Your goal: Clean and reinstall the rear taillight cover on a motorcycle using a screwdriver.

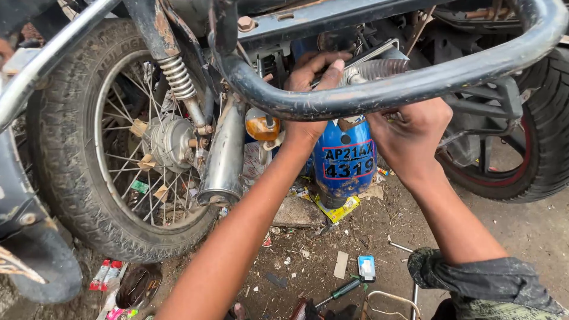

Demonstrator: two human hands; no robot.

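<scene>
From above I see my left hand reaching up behind the black grab rail of the motorcycle, its fingers curled onto a chromed spring part just under the rail. My right hand sits clenched below the rail; what it grips is hidden, so I cannot tell. The blue rear mudguard hangs between my forearms. The spoked rear wheel and chrome exhaust stand left; a green-handled screwdriver lies on the littered ground.

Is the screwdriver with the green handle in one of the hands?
No, the green-handled screwdriver lies on the dirt ground, while the left hand and right hand are up at the motorcycle's black rail.
</scene>
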